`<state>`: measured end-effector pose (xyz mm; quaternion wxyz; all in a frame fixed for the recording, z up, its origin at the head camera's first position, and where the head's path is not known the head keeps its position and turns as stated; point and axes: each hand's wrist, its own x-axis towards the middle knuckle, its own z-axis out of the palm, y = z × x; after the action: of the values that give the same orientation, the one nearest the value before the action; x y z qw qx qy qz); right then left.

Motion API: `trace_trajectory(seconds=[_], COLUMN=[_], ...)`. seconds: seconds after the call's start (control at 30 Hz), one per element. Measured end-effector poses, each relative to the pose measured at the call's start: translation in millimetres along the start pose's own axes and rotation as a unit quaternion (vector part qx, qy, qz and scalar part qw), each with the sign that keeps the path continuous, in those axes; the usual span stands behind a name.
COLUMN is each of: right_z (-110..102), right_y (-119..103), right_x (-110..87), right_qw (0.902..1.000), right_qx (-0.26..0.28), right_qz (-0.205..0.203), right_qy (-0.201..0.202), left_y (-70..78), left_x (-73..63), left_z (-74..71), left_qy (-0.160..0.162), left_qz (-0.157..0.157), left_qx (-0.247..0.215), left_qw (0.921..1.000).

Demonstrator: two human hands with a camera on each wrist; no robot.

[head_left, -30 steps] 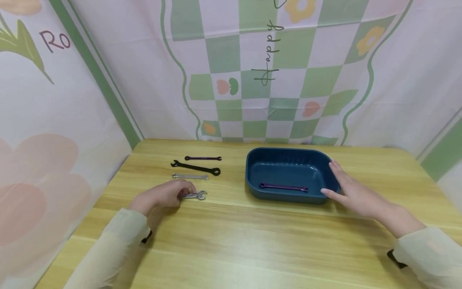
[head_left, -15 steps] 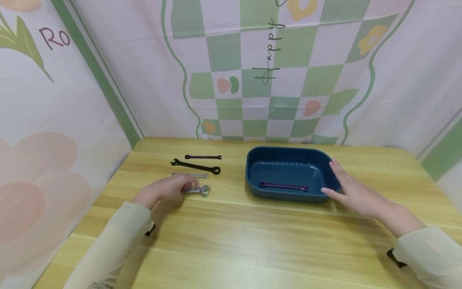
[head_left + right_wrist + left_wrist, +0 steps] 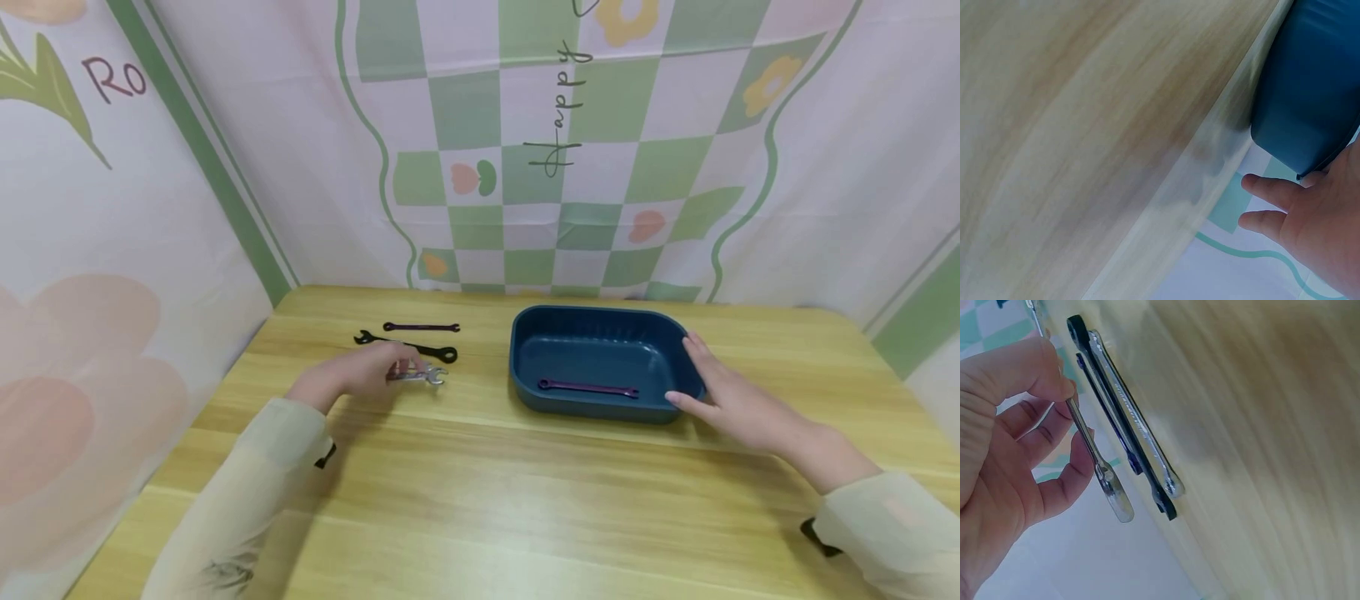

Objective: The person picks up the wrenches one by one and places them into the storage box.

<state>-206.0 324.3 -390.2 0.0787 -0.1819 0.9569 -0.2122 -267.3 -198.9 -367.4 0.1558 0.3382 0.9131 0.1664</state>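
Observation:
A silver wrench is pinched between the thumb and fingers of my left hand, raised over the table. Beneath it lie a second silver wrench, mostly hidden in the head view, a black wrench and a small purple wrench. Over at the right, a deep blue bin holds another purple wrench along its front side. My right hand rests at the bin's right end, fingertips and thumb on the rim. Two of its fingers stretch out straight in the right wrist view.
The wooden table runs up to a patterned cloth backdrop with green checks. Another printed cloth hangs along the left side. Bare wood lies between the wrenches and the bin.
My left hand has lifted the silver wrench and moved it away from me and slightly right, over the other silver wrench. My right hand and the bin have stayed put.

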Motion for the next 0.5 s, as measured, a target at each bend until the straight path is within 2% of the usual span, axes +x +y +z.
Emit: trace_trajectory(seconds=[0.2,0.5], right_z=[1.5,1.2], right_y=[-0.3,0.9], right_x=[0.9,1.1], right_qw=[1.0,0.9998], right_qx=[0.004,0.02], right_qz=[0.001,0.005], right_qy=[-0.001,-0.006], left_y=[4.5,17.2], left_x=[6.4,23.8], left_z=[-6.7,-14.7], left_qy=[-0.004,-0.013], left_qz=[0.006,-0.014], left_qx=[-0.008,-0.018], left_qw=[0.9999,0.9997])
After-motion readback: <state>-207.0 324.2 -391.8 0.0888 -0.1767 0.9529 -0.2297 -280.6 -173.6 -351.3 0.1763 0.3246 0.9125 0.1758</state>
